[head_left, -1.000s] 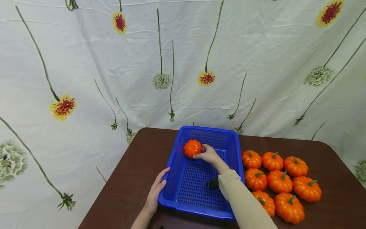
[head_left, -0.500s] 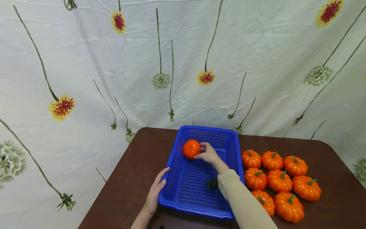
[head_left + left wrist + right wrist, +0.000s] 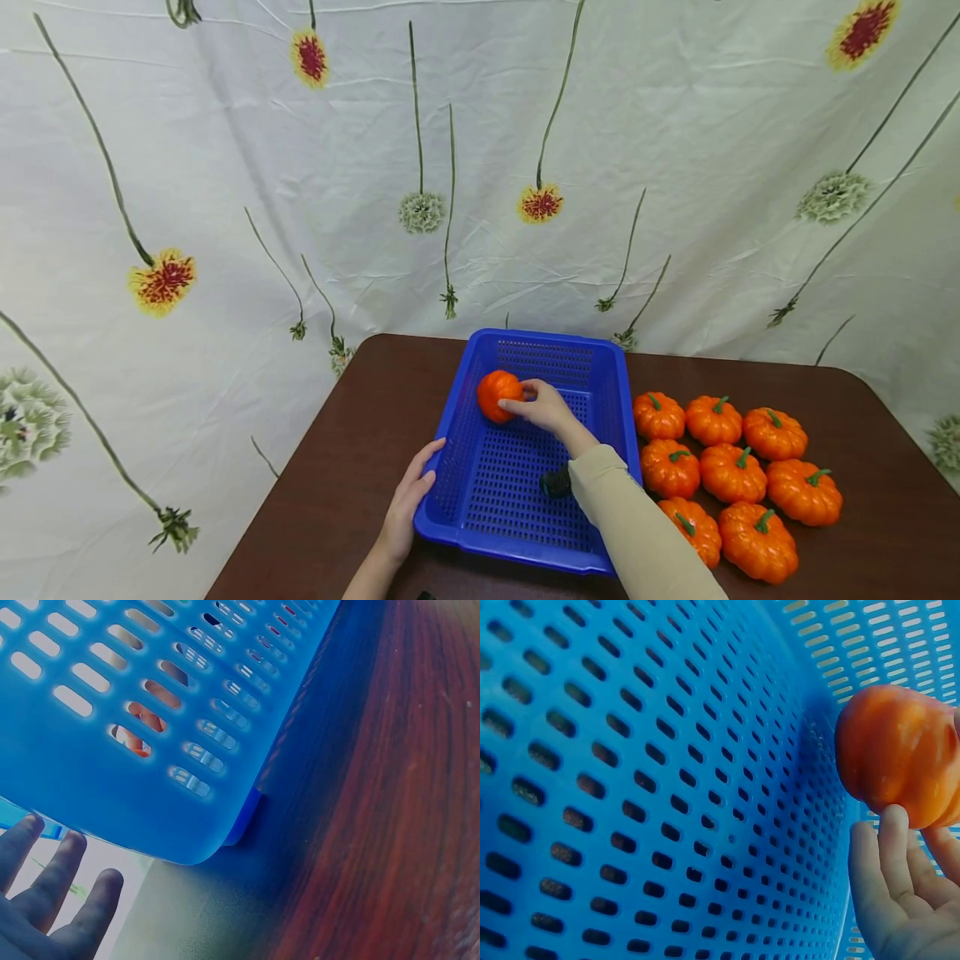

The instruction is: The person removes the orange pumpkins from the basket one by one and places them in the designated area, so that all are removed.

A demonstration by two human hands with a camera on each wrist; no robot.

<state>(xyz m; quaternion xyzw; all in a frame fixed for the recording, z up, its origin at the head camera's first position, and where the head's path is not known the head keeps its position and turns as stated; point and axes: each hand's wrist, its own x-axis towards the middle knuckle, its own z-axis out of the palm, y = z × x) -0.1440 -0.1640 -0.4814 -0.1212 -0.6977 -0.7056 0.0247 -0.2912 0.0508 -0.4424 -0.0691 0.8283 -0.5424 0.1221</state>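
Observation:
My right hand point(image 3: 550, 410) reaches into a blue perforated plastic basket point(image 3: 517, 562) and holds a small orange pumpkin point(image 3: 498, 397) by its right side, between thumb and fingers. In the right wrist view the pumpkin point(image 3: 892, 754) is over the mesh floor, near the basket's side wall, with fingertips pressed on its underside. No stem shows on it. My left hand point(image 3: 405, 504) rests against the basket's near left rim, fingers extended. The left wrist view shows those fingers point(image 3: 94, 907) spread beside the basket's slotted wall point(image 3: 82, 772).
Several orange pumpkins point(image 3: 733, 475) with green stems stand in rows on the dark wooden table point(image 3: 330, 467), right of the basket. A black wrist device point(image 3: 557, 482) sits below my right forearm. Behind the table hangs a white cloth point(image 3: 360, 167) with printed flowers.
The held pumpkin has shifted slightly left and toward me, and it has turned a little, along with my right hand. My left hand and the basket have stayed put.

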